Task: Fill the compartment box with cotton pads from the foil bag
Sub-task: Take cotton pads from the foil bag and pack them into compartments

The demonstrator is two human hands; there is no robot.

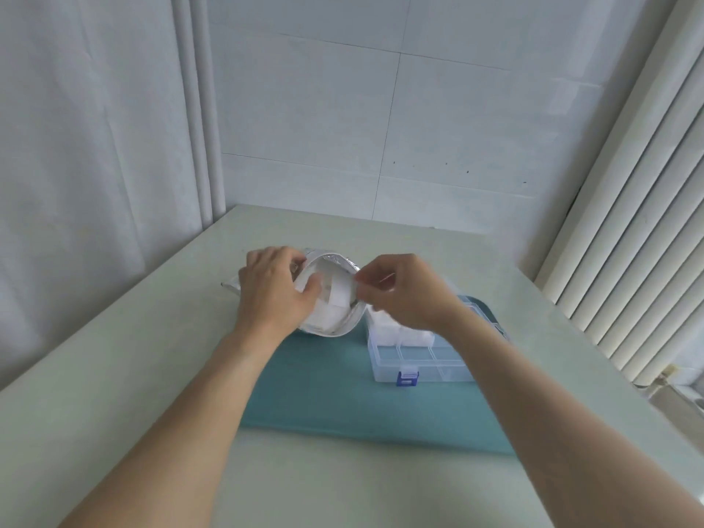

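Two hands, left hand gripping one foil bag, right hand pinching pads

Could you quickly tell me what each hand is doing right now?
Left hand: grips the foil bag, holding it open.
Right hand: pinches a cotton pad.

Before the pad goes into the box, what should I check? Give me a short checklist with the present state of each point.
1. Bag mouth open: ok, pads show inside.
2. Left hand steadies the bag: ok, it grips the rim.
3. Right hand pinches a pad: ok; one or several, cannot tell.
4. Box lid open: ok.
5. Free compartments: ok, the near row looks empty; the far ones hold pads.
6. Box sits flat on the mat: ok.
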